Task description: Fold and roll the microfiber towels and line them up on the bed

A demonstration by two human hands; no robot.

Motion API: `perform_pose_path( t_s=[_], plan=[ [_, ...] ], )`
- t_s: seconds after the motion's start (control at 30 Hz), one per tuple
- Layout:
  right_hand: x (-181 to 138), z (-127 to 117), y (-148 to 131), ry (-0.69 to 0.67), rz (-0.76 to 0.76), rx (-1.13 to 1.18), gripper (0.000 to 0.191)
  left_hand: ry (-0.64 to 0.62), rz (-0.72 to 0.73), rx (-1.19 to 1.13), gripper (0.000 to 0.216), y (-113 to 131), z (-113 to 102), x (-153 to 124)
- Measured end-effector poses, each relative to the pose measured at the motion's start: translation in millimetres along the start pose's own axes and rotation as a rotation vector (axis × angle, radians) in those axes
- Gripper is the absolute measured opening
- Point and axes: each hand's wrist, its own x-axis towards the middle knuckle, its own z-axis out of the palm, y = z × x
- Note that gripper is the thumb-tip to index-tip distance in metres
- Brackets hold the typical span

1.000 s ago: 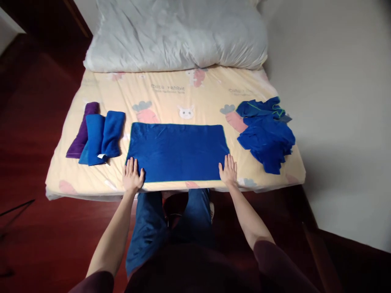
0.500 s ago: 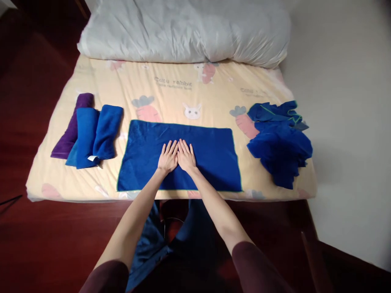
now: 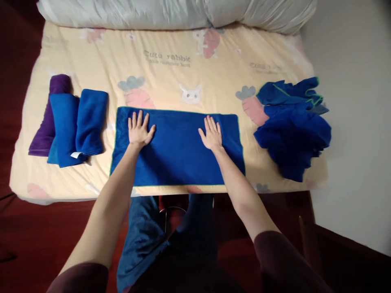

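A blue towel (image 3: 180, 146) with a thin green edge lies spread flat near the front of the bed. My left hand (image 3: 140, 130) rests palm down on its left part, fingers spread. On the right part of the same towel, my right hand (image 3: 211, 133) lies flat with its fingers stretched out. Neither hand grips the cloth. Left of the towel are two folded blue towels, one (image 3: 63, 128) with a white tag near its lower end and another (image 3: 91, 122) beside it. A folded purple towel (image 3: 59, 85) lies partly under them.
Crumpled blue cloths (image 3: 293, 134), some with green edging, are heaped at the bed's right side. A rolled grey-white quilt (image 3: 177, 14) spans the back of the yellow printed sheet (image 3: 220, 81). A pale wall (image 3: 354, 122) stands on the right.
My hands have slid apart from the towel's middle, the left one leftward and the right one rightward. The view has tipped downward and come closer.
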Motion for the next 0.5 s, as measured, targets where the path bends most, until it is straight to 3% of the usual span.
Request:
perform_pose_path(
  t_s=[0.13,0.23,0.37,0.5],
  plan=[
    [-2,-12,62,0.026,0.104,-0.088,0.07,-0.016,-0.091,0.014,0.086,-35,-19,11],
    [-4,-23,97,0.046,0.204,-0.14,0.069,-0.043,-0.152,0.006,0.085,-43,-33,13],
    [-5,-32,110,0.023,0.305,-0.203,0.069,-0.007,-0.184,-0.042,0.08,-37,-38,12],
    [-4,-32,105,0.015,0.301,-0.217,0.07,0.013,-0.18,-0.023,0.078,-36,-35,13]
  ],
)
